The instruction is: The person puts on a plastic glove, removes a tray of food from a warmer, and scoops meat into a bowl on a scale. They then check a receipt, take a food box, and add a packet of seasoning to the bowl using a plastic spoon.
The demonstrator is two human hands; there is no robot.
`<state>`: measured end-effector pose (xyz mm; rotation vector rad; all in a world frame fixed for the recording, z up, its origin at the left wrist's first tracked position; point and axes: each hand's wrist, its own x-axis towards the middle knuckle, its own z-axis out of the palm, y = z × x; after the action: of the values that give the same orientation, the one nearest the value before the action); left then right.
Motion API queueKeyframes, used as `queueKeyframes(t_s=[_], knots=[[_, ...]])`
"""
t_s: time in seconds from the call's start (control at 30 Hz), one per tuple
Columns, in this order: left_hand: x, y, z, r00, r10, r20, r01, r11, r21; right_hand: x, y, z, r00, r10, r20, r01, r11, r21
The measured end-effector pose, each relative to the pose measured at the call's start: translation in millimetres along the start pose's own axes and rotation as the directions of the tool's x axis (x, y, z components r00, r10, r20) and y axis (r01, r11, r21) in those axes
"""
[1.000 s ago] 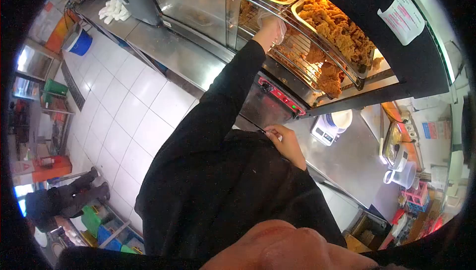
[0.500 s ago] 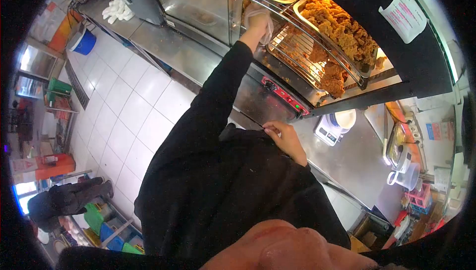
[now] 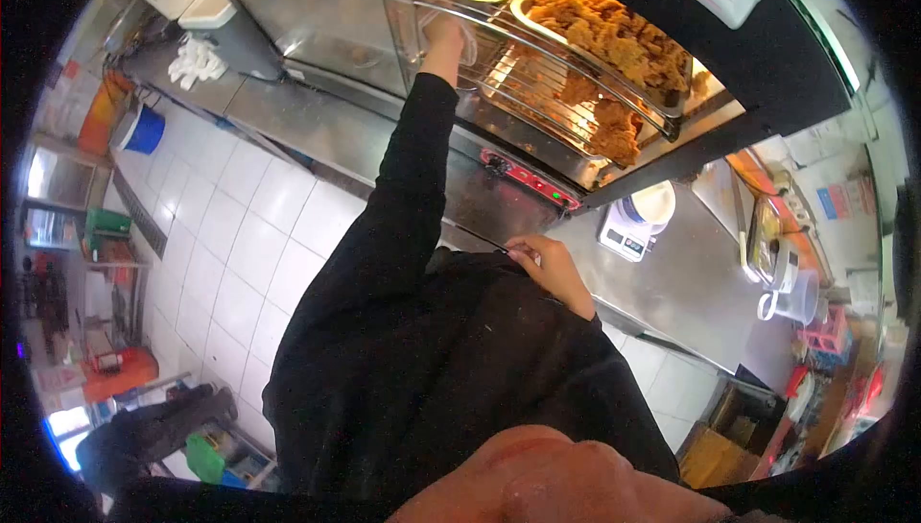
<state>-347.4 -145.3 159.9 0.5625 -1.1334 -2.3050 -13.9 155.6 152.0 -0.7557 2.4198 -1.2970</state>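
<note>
My left hand [image 3: 444, 35], in a thin clear plastic glove, reaches into the lit display cabinet beside a wire rack [image 3: 547, 91]. Its fingers are blurred and partly hidden behind the glove and glass, so what it holds does not show. Pieces of fried chicken [image 3: 614, 130] lie on that lower rack. Above sit metal trays heaped with fried chicken [image 3: 604, 29]. My bare right hand [image 3: 552, 273] rests low in front of my black top, thumb and fingers pinched on a thin dark cord [image 3: 494, 246].
The cabinet's red control panel [image 3: 528, 180] faces me. A kitchen scale [image 3: 628, 235] with a round container stands on the steel counter [image 3: 662, 297]. White gloves [image 3: 197, 62] lie on the left counter. On the tiled floor stands a blue bucket [image 3: 144, 130]. Another person [image 3: 153, 427] is lower left.
The view has shifted, so the cabinet appears further left and higher. My left hand remains inside the cabinet, now nearer the glass pane. My right hand keeps its pinch.
</note>
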Motion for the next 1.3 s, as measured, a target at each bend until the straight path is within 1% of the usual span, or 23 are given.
queueKeyframes(t_s=[0.03, 0.07, 0.1, 0.17, 0.27, 0.47, 0.6, 0.67, 0.7, 0.77, 0.87, 0.93, 1.0, 1.17, 1.3], knots=[[11, -11, 3, 0.999, 0.040, 0.005, -0.039, 0.994, -0.105, -4, 4, 0, 1.000, 0.014, -0.012, -0.014, 1.000, -0.014], [14, -13, 7, 0.998, 0.058, 0.012, -0.055, 0.985, -0.166, -7, 4, -1, 0.999, 0.025, -0.020, -0.026, 0.999, -0.027], [15, -15, 10, 0.998, 0.058, 0.025, -0.052, 0.983, -0.178, -10, 4, -2, 0.999, 0.025, -0.029, -0.025, 0.999, -0.028], [14, -16, 13, 0.997, 0.045, 0.059, -0.033, 0.982, -0.185, -12, 2, -4, 0.997, 0.075, -0.037, -0.075, 0.997, -0.002], [8, -13, 16, 0.994, 0.024, 0.106, -0.004, 0.983, -0.181, -11, -1, -4, 0.998, 0.057, -0.016, -0.056, 0.998, 0.038], [-9, -13, 9, 0.986, -0.025, 0.163, 0.053, 0.984, -0.169, -6, 2, -1, 0.999, -0.005, 0.046, 0.003, 1.000, 0.028], [-18, -19, 9, 0.978, -0.054, 0.203, 0.089, 0.982, -0.169, -10, 7, -1, 0.999, 0.003, 0.045, -0.004, 0.999, 0.034], [-24, -24, 11, 0.972, -0.073, 0.224, 0.113, 0.979, -0.171, -13, 7, -1, 1.000, -0.008, 0.006, 0.007, 0.997, 0.077], [-27, -26, 13, 0.968, -0.078, 0.238, 0.121, 0.978, -0.172, -15, 7, -2, 1.000, -0.010, 0.003, 0.010, 0.997, 0.075], [-32, -30, 19, 0.959, -0.098, 0.264, 0.148, 0.973, -0.176, -16, 6, -3, 0.999, 0.032, 0.002, -0.032, 0.997, 0.068], [-42, -38, 24, 0.941, -0.123, 0.314, 0.186, 0.966, -0.178, -16, 9, -2, 1.000, 0.004, -0.001, -0.004, 0.999, 0.052], [-50, -39, 28, 0.932, -0.137, 0.336, 0.206, 0.962, -0.179, -16, 6, -2, 1.000, 0.011, 0.020, -0.012, 0.999, 0.047], [-58, -37, 34, 0.923, -0.151, 0.353, 0.225, 0.958, -0.180, -13, 5, -2, 0.999, 0.016, 0.045, -0.019, 0.999, 0.048], [-66, -26, 32, 0.917, -0.160, 0.366, 0.238, 0.954, -0.180, -8, 6, 2, 0.997, -0.034, 0.067, 0.026, 0.993, 0.119], [-85, -8, 28, 0.928, -0.153, 0.340, 0.223, 0.958, -0.178, 2, 2, 5, 0.992, -0.057, 0.114, 0.049, 0.996, 0.070]])
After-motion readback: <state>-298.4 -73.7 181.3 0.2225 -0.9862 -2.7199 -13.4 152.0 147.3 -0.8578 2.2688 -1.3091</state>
